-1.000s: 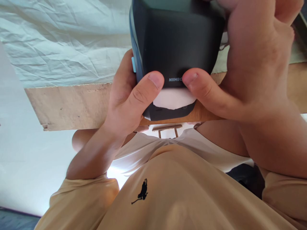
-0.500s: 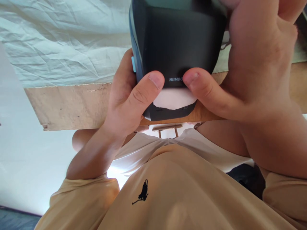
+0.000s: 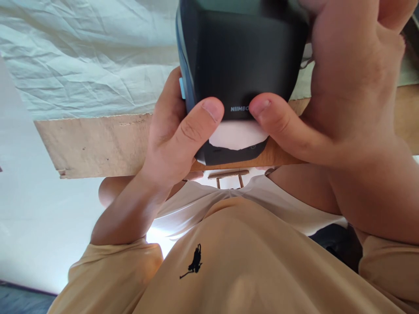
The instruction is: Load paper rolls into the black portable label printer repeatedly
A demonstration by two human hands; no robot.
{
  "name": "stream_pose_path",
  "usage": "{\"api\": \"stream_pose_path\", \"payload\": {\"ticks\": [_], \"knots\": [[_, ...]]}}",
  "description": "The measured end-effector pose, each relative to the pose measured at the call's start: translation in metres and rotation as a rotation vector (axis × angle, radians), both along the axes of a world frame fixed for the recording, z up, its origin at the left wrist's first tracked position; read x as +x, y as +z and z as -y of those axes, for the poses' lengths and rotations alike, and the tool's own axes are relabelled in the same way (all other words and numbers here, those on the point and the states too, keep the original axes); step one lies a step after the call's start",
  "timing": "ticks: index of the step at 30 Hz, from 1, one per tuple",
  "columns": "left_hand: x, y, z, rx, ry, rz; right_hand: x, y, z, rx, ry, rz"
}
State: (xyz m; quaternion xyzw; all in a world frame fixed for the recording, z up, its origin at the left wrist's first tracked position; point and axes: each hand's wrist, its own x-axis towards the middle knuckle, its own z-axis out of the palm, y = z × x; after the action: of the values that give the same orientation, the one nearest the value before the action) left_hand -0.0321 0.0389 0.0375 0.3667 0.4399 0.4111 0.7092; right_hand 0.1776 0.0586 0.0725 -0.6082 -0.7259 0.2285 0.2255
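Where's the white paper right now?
In the head view, the white paper pokes out of the black device slightly right of centre, between the left hand and right hand, just below the pale lettering.

Left fingers (image 3: 171,97) and right fingers (image 3: 394,15) curl, thumbs (image 3: 204,118) inward.

The black device (image 3: 248,61) is cropped above, its lettering (image 3: 239,109) partly hidden by the right grip (image 3: 347,87).

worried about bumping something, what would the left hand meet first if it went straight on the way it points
The black label printer: the left hand grips it, so contact looks immediate; depth beyond is unclear.
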Motion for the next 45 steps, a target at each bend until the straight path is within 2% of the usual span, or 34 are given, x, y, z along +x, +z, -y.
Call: {"api": "stream_pose_path", "payload": {"ticks": [4, 8, 11, 22, 29, 34, 39, 45], "knots": [[0.000, 0.001, 0.000, -0.008, -0.009, 0.030, 0.000, -0.001, 0.001, -0.014, -0.034, 0.000], [-0.002, 0.001, 0.000, 0.003, -0.010, 0.016, 0.007, -0.007, 0.003, 0.053, 0.105, 0.194], [-0.002, -0.001, 0.001, 0.022, -0.010, -0.023, 0.012, -0.012, 0.005, 0.105, 0.142, 0.172], [-0.002, 0.001, 0.000, -0.005, -0.021, -0.028, 0.001, -0.002, 0.002, 0.018, 0.069, 0.177], [-0.002, 0.001, 0.002, 0.019, -0.035, -0.042, 0.003, -0.004, 0.001, 0.008, 0.028, 0.055], [-0.003, -0.001, 0.000, 0.001, -0.019, -0.050, 0.001, -0.002, 0.001, 0.004, 0.048, 0.164], [-0.003, -0.001, 0.000, -0.005, 0.003, -0.010, 0.002, -0.003, 0.003, -0.017, 0.028, 0.080], [-0.003, -0.002, 0.002, 0.009, -0.003, -0.074, 0.006, -0.004, 0.003, 0.073, 0.157, 0.332]]}}
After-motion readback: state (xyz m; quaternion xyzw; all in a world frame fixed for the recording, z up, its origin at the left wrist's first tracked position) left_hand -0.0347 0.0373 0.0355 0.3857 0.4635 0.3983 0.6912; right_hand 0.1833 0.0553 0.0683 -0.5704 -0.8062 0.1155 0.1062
